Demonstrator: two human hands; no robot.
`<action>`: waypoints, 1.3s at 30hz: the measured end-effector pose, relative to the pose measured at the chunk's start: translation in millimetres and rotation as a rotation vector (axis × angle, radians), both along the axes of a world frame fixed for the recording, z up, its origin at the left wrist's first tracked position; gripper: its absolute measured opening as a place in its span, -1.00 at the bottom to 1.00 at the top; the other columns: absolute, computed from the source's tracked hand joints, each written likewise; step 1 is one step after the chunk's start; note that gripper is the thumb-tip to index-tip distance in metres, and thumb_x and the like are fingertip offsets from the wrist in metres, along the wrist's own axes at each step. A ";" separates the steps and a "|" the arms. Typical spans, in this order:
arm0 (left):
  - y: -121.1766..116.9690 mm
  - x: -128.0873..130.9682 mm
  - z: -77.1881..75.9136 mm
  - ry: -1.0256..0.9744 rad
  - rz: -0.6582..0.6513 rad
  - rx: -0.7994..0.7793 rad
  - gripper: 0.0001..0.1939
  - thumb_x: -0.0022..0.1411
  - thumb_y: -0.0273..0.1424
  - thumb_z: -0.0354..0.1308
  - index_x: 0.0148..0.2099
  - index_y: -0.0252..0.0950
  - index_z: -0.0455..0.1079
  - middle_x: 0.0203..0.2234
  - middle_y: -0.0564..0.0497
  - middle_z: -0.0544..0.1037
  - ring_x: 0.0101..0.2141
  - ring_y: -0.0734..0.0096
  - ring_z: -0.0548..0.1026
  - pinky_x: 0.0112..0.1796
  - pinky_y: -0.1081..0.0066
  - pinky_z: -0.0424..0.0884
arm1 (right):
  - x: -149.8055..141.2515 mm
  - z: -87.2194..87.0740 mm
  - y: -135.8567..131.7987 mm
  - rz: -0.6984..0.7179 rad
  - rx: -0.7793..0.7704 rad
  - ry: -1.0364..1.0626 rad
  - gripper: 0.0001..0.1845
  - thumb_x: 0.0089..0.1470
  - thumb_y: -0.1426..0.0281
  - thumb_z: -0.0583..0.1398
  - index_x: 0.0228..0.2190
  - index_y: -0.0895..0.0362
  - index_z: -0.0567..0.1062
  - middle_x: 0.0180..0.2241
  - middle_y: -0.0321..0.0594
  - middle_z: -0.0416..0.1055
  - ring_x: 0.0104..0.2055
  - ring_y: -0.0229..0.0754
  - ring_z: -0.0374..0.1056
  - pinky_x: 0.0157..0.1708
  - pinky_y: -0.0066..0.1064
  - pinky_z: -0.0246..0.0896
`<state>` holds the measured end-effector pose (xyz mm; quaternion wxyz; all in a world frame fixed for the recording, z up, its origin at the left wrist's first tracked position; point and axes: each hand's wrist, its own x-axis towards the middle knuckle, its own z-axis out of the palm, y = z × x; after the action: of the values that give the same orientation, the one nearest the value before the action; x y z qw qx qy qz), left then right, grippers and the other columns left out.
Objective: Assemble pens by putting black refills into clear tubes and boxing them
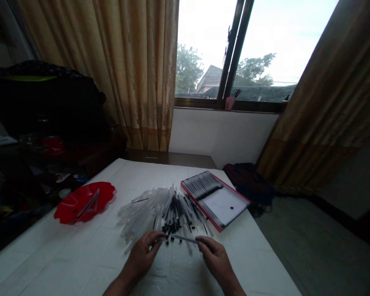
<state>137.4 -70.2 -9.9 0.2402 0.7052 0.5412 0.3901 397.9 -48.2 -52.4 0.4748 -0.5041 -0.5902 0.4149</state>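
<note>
A slim pen (185, 238) lies level between my two hands, just above the near edge of the pile. My left hand (144, 250) pinches its left end, where a dark tip shows at the fingers. On the other end, thumb and fingers of my right hand (214, 255) are closed. Beyond the hands spreads a pile of clear pen barrels (142, 211), with darker pen parts (180, 209) on its right side. Several small black caps (167, 242) lie close to my fingertips. A red-edged box (225, 205) behind on the right holds a row of pens (200, 185).
A red scalloped plate (70, 201) with clear pieces on it sits at the left of the white-covered table (89, 255). Dark cloth (249, 181) lies past the table's right edge. A cluttered dark shelf (49, 152) stands at the left, and a window and curtains are behind.
</note>
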 end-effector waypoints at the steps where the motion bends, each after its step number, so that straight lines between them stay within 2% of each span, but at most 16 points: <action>1: 1.4 2.7 -0.6 0.004 0.002 0.013 -0.77 0.19 -0.33 0.04 -0.20 -0.16 0.51 -0.31 -0.01 0.61 -0.28 0.32 0.56 -0.21 0.41 0.45 | -0.1 0.8 -0.2 0.009 0.021 -0.014 -0.63 -0.07 0.08 0.26 -0.38 0.11 0.64 -0.38 -0.12 0.57 -0.33 -0.05 0.46 -0.30 -0.35 0.36; 7: 4.7 5.5 -1.6 0.050 -0.021 0.042 -0.79 0.21 -0.35 0.04 -0.19 -0.15 0.49 -0.31 0.00 0.60 -0.26 0.35 0.56 -0.21 0.44 0.44 | -1.3 1.9 -0.3 0.062 0.043 -0.020 -0.64 -0.02 0.08 0.23 -0.36 0.10 0.63 -0.33 -0.09 0.58 -0.23 0.00 0.47 -0.21 -0.33 0.35; 24: 6.7 6.5 -12.6 0.122 -0.035 0.058 -0.79 0.21 -0.39 0.05 -0.17 -0.14 0.48 -0.30 0.02 0.59 -0.26 0.36 0.56 -0.22 0.44 0.45 | -2.2 3.8 -2.3 0.070 0.051 0.016 -0.64 -0.04 0.06 0.24 -0.38 0.09 0.62 -0.36 -0.12 0.57 -0.26 -0.02 0.47 -0.23 -0.33 0.35; 32: 6.0 7.7 -7.9 0.096 -0.031 0.005 -0.78 0.22 -0.34 0.03 -0.17 -0.15 0.49 -0.28 0.01 0.59 -0.24 0.35 0.55 -0.19 0.43 0.43 | -1.7 4.8 -1.9 0.078 0.058 -0.025 -0.66 -0.01 0.10 0.23 -0.37 0.10 0.62 -0.34 -0.10 0.57 -0.24 -0.02 0.47 -0.22 -0.33 0.35; 39: 6.7 13.0 -0.2 0.099 -0.078 -0.131 -0.77 0.17 -0.33 0.08 -0.17 -0.11 0.52 -0.27 0.03 0.64 -0.27 0.31 0.57 -0.17 0.40 0.42 | -2.2 10.6 -4.5 0.158 0.091 -0.156 -0.74 0.06 0.23 0.19 -0.29 0.09 0.61 -0.31 -0.11 0.56 -0.23 -0.06 0.46 -0.20 -0.34 0.33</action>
<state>150.4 -63.4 -10.1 0.2735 0.7269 0.5490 0.3087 395.7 -52.7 -41.8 0.4157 -0.4648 -0.6812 0.3835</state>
